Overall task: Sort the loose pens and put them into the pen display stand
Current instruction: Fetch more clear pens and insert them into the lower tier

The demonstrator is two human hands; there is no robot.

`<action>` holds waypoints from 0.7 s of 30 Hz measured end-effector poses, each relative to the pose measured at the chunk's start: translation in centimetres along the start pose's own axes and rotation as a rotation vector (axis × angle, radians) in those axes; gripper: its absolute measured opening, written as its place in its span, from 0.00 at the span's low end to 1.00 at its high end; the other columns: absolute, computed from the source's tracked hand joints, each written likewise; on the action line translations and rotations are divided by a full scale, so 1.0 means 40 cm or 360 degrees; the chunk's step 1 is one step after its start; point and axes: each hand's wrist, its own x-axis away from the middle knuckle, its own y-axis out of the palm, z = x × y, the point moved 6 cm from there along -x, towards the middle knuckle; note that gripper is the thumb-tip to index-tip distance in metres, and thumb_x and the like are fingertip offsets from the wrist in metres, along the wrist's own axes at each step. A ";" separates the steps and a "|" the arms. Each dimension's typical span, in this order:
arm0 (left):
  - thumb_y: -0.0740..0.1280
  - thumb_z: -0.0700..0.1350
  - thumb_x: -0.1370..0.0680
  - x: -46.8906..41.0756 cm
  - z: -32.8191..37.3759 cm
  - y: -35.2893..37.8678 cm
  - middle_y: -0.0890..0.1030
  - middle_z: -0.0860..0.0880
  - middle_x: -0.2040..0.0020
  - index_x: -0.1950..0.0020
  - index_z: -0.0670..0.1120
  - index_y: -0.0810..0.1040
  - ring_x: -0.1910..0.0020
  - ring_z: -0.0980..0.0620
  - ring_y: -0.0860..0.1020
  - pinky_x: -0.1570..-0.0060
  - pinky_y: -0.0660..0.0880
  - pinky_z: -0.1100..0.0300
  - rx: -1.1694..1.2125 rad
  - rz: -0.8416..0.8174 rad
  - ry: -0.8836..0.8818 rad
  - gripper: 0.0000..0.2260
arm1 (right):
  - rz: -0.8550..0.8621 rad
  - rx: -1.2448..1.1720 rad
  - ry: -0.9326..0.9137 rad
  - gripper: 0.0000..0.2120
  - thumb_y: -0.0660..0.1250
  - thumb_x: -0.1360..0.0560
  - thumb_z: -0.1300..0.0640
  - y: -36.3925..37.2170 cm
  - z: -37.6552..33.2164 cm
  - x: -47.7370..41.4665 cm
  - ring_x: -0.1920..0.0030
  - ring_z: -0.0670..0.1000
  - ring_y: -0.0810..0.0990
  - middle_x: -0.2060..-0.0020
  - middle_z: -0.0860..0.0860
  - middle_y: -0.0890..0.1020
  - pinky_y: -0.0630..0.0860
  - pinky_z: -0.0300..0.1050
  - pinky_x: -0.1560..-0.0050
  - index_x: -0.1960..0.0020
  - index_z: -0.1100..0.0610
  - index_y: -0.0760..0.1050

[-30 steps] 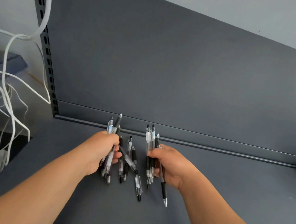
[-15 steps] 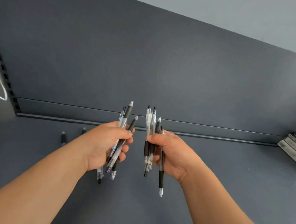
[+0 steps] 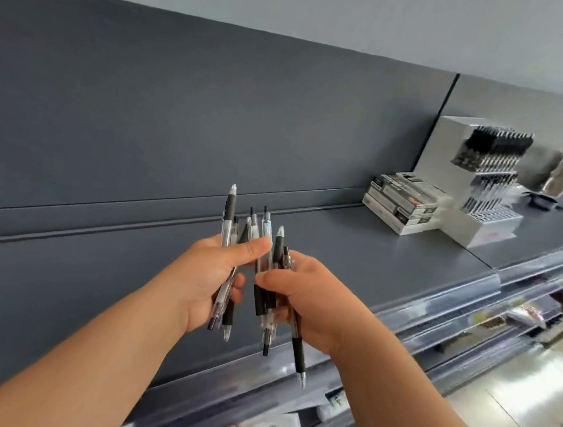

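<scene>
We are looking at two bunches of click pens held in the air over the grey shelf (image 3: pixel 355 255), near its front edge. Their long axes are running roughly vertical and are slightly fanned. The left hand (image 3: pixel 210 275) is curling its fingers round the left bunch (image 3: pixel 228 222), with the thumb pressing across the barrels. The right hand (image 3: pixel 310 295) is clamping the right bunch (image 3: pixel 278 247) the same way, and the two hands are sitting just beside each other.

The pens are slim cylinders with clear plastic barrels, black rubbery grips and small silvery cone tips. They are not all pointing one way. In the left bunch one pen is showing its silver tip upward. In the right bunch one tip is pointing up, and another, hanging lowest, is pointing down. We are counting three or four pens on the left and four or five on the right, though overlap and blur are leaving the exact count unsure.

The pen display stand (image 3: pixel 447 153) is standing toward the shelf's far right end, against the dark matte back panel (image 3: pixel 179 117). It is white, boxy and stepped, carrying three tiers of dark pens. Just to its left a low stack of flat printed boxes (image 3: pixel 401 201) is lying on the shelf. A clear plastic rail (image 3: pixel 436 307) is running along the shelf's front edge.
</scene>
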 end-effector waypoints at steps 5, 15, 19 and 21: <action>0.75 0.42 0.31 -0.027 -0.067 0.230 0.79 0.47 0.61 0.37 0.41 0.74 0.78 0.57 0.69 0.80 0.66 0.66 -0.0074 -0.0001 0.0013 0.24 | 0.0121 0.0062 -0.0028 0.06 0.66 0.24 0.64 -0.190 0.014 0.127 0.58 0.48 0.84 0.59 0.52 0.84 0.75 0.40 0.62 0.48 0.58 0.77; 0.69 0.36 0.26 -0.073 -0.113 0.592 0.74 0.48 0.73 0.55 0.42 0.73 0.81 0.58 0.67 0.83 0.63 0.69 0.0067 -0.0253 -0.0076 0.05 | 0.0722 -0.0291 -0.0020 0.07 0.63 0.21 0.58 -0.549 0.028 0.308 0.63 0.48 0.74 0.65 0.51 0.78 0.74 0.41 0.62 0.47 0.61 0.76; 0.68 0.36 0.26 -0.112 -0.128 0.704 0.72 0.49 0.74 0.58 0.43 0.73 0.82 0.59 0.66 0.83 0.62 0.70 -0.0037 -0.0487 -0.0113 0.05 | 0.0974 -0.0476 -0.0048 0.06 0.63 0.22 0.62 -0.680 0.023 0.360 0.64 0.49 0.78 0.61 0.57 0.79 0.80 0.39 0.61 0.47 0.62 0.75; 0.68 0.35 0.26 -0.136 -0.141 0.759 0.72 0.49 0.74 0.59 0.44 0.73 0.82 0.58 0.66 0.83 0.62 0.69 -0.0121 -0.0600 -0.0134 0.06 | 0.1123 -0.0538 -0.0108 0.03 0.65 0.22 0.62 -0.747 0.017 0.375 0.67 0.48 0.78 0.60 0.59 0.79 0.79 0.38 0.66 0.50 0.61 0.74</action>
